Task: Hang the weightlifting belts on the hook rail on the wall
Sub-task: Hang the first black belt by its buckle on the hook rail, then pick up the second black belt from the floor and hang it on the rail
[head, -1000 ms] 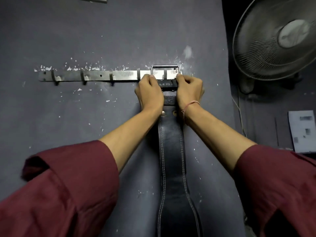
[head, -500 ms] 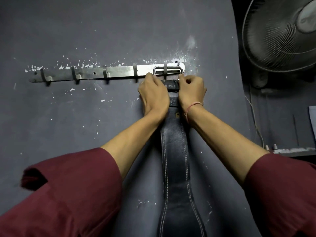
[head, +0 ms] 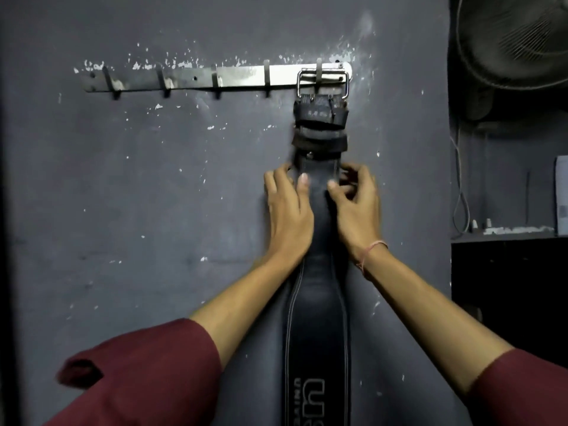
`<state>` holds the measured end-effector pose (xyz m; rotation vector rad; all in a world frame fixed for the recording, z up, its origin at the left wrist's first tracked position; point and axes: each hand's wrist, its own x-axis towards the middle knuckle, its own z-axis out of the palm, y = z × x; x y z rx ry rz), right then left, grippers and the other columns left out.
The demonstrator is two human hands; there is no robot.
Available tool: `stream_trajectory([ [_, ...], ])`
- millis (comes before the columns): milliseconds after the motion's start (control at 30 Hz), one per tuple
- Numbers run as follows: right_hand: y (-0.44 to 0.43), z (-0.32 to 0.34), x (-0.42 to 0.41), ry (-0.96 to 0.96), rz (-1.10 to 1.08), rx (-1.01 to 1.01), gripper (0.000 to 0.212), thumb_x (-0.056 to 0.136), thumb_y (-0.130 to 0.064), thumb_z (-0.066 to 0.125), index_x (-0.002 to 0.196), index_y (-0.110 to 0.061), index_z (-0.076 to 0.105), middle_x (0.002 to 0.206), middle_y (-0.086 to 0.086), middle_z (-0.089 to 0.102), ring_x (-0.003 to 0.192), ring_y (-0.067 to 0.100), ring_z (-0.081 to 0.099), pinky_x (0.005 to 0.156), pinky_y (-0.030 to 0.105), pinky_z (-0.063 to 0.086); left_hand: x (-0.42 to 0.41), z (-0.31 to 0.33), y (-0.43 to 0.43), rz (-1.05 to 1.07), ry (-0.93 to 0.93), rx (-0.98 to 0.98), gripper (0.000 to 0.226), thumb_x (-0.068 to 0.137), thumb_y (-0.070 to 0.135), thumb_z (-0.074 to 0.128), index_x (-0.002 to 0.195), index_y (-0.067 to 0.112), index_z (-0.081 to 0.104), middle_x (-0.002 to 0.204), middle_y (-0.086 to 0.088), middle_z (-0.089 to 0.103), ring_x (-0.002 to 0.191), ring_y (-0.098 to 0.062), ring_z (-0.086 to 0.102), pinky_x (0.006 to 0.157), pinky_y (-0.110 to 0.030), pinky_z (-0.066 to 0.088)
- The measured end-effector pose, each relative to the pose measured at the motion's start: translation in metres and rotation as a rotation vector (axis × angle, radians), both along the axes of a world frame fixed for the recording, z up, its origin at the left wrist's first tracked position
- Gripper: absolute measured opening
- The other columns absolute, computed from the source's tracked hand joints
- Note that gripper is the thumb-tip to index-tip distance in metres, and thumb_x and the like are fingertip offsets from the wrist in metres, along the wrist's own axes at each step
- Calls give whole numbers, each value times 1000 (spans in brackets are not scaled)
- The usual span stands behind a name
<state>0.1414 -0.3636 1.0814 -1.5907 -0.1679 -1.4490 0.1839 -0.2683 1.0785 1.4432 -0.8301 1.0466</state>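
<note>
A black leather weightlifting belt (head: 318,318) with white stitching hangs down the dark wall. Its metal buckle (head: 322,84) is looped over the rightmost hook of the steel hook rail (head: 239,76). My left hand (head: 287,216) holds the belt's left edge below the strap loops, thumb across the front. My right hand (head: 358,213) pinches the right edge at the same height, its fingers curled. The other hooks on the rail carry nothing. The belt's lower end runs out of the frame.
A fan (head: 516,41) stands at the upper right beyond the wall's corner. Below it a dark shelf (head: 504,238) holds small items, with a thin cable (head: 459,186) hanging above it. The grey wall (head: 153,210) shows white paint chips.
The buckle dropped onto the rightmost hook. Both hands then slid down from the buckle to the belt's edges lower down, and the view shifted left.
</note>
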Motion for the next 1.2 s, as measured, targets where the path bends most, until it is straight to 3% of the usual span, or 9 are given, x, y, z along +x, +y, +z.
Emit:
stream_trajectory([
  [67,10,-35,-9,43,-15,24,37,90,-8,66,123,-17,53,123,4,52,92,4,54,84,15,49,-7,-27,15,22,23,49,34,103,22,43,131,4,48,115,-10,48,106,-26,53,96,-36,43],
  [200,40,-103,-39,120,-210,25,37,87,-9,67,118,-21,50,119,-3,46,111,16,49,98,37,46,-29,-90,51,13,93,159,29,104,21,45,129,8,52,112,1,48,108,-21,52,95,-31,44],
  [267,57,-137,-58,176,-272,-1,35,87,-11,66,118,-19,50,119,-1,48,113,17,45,99,39,43,-42,-125,71,1,151,165,28,103,21,48,127,9,55,114,-2,55,107,-21,55,95,-33,45],
  [433,102,-228,-106,419,-31,21,32,90,-12,65,118,-22,53,119,2,56,110,18,55,100,36,48,-79,-223,120,-56,400,131,24,101,21,53,121,10,62,113,-5,67,98,-13,60,91,-36,51],
  [667,156,-379,-171,765,189,136,24,93,-18,66,115,-21,58,116,4,60,106,20,58,98,35,51,-147,-382,178,-75,715,158,21,102,21,52,115,12,66,106,-1,70,93,-10,62,79,-19,50],
  [800,179,-460,-203,914,282,205,19,92,-15,67,109,-18,60,115,7,62,104,24,59,94,34,52,-183,-475,198,-66,842,232,16,101,19,51,105,12,66,100,-3,70,89,-16,65,75,-30,53],
  [933,194,-547,-230,1065,356,264,18,90,-3,67,105,-10,60,108,10,62,94,18,56,83,20,49,-225,-573,215,-41,1036,286,13,101,15,52,102,14,65,100,-3,69,92,-16,64,77,-21,48],
  [1000,198,-595,-243,1150,386,302,19,89,3,66,102,-9,59,102,8,61,92,17,55,79,15,48,-245,-625,223,-12,1101,310,12,99,10,53,101,10,66,98,-6,70,92,-18,65,80,-26,49],
  [1200,203,-743,-283,1436,500,372,16,90,7,61,101,-6,60,96,11,63,88,18,61,80,25,50,-295,-777,248,55,1324,396,14,98,12,51,97,10,65,93,-4,67,86,-14,60,77,-24,45],
])
